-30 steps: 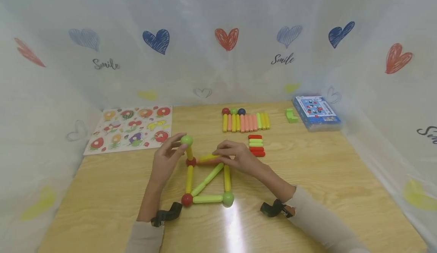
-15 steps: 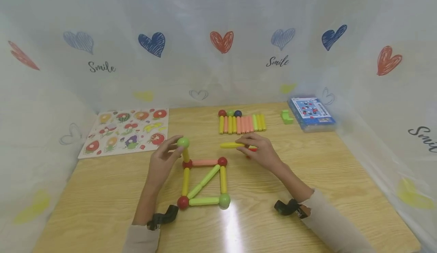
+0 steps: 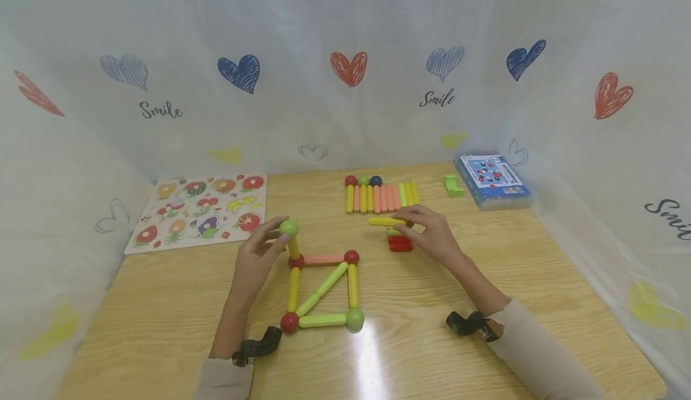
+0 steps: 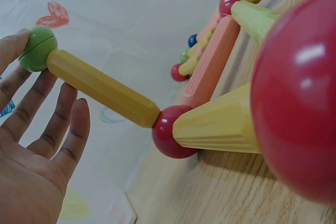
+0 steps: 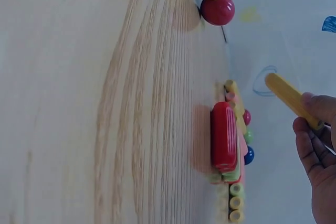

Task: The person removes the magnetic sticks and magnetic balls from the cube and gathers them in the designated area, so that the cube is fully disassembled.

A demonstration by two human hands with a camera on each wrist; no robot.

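Moved away from the square frame (image 3: 321, 290) since the earlier frame are the person's right grip (image 3: 432, 238) and the yellow rod (image 3: 384, 222) pinched between its thumb and fingers. Both are now to the right of the square frame and slightly beyond its far edge, near the short red rods (image 3: 400, 247). The rod's leading end is free, touching no ball.

The left grip (image 3: 255, 262) has hardly shifted: thumb and fingers hold the green ball (image 3: 289, 228) atop the yellow upright (image 3: 293, 247), which stands on the red ball (image 3: 296, 261) at the square frame's far-left corner. The frame itself lies flat on the surface (image 3: 410, 352), with its diagonal joined. Its far-right red ball (image 3: 351, 258) bears no upright.

The step in hand looks like building upward from the square frame, with one corner post raised and being steadied. The next move seems to call for the left grip to keep that post standing while the right either returns the rod to the build or lays it down and picks another piece; which of these, I cannot tell.
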